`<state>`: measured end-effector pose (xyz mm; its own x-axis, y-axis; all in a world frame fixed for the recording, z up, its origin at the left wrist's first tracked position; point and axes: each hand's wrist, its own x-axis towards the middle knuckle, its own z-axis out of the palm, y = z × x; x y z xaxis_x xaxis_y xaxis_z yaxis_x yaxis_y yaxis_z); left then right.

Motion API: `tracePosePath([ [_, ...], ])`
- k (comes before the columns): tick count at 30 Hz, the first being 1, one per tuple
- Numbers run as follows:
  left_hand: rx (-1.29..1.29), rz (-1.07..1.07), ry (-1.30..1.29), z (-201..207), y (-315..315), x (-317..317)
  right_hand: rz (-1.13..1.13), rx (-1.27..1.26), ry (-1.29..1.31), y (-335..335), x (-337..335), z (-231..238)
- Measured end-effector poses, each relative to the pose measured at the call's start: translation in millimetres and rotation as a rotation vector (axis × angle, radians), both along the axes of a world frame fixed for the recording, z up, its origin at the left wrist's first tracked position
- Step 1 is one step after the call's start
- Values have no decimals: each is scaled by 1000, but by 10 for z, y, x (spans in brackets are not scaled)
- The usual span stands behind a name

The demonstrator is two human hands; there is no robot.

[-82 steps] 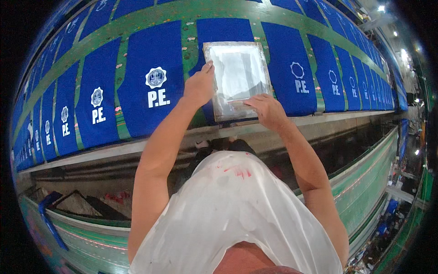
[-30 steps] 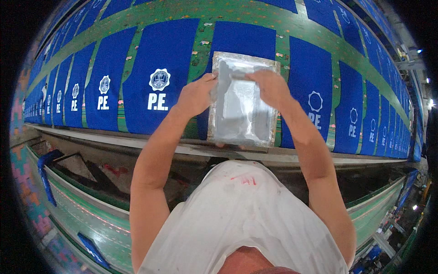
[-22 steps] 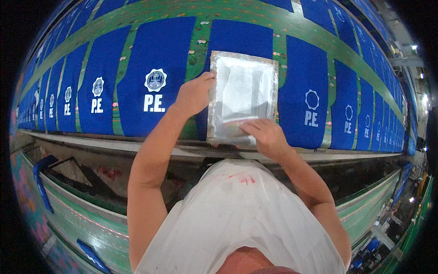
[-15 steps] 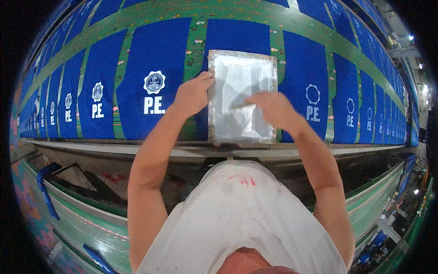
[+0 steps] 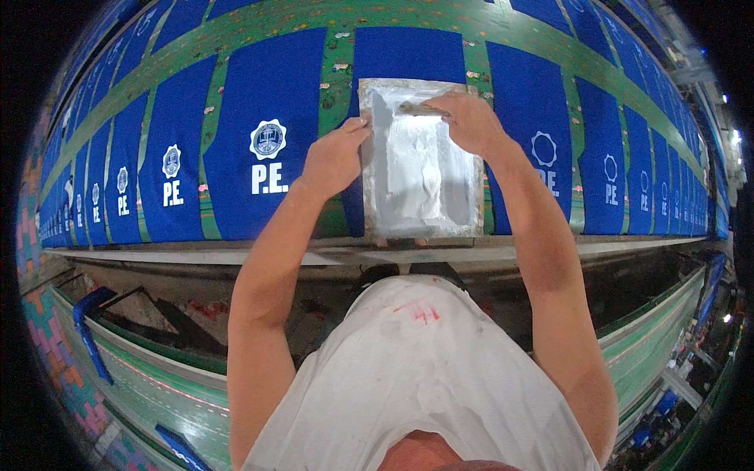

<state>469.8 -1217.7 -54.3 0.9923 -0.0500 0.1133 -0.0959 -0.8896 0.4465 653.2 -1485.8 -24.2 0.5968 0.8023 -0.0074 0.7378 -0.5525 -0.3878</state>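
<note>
A long green table (image 5: pixel 408 14) carries rows of blue fabric pieces (image 5: pixel 267 86).

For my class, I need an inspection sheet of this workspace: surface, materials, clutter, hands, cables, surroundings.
Surface: long green table bearing rows of blue cloth pieces.
Materials: frame lying over one cloth piece; white paste inside it; scraper near its far end. In this row, emblems on the left are filled in, those on the right only outlined.
Clutter: jumbled items at lower right, too small to identify.
Hands: left hand holds the frame's left edge; right hand grips the scraper.
Cables: nothing seen.
Surroundings: second green table nearer the person; coloured floor at left.
</note>
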Motion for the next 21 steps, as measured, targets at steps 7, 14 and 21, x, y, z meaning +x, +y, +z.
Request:
tracePosePath([
  [7, -237, 132, -184, -394, -202, -259, 91, 90, -28, -346, -864, 18],
  [14, -663, 480, -205, -588, -768, -663, 78, 197, 50, -650, -1750, 112],
  [21, -623, 509, -224, -549, -832, -593, 22, 118, 94, -750, -2138, 151],
])
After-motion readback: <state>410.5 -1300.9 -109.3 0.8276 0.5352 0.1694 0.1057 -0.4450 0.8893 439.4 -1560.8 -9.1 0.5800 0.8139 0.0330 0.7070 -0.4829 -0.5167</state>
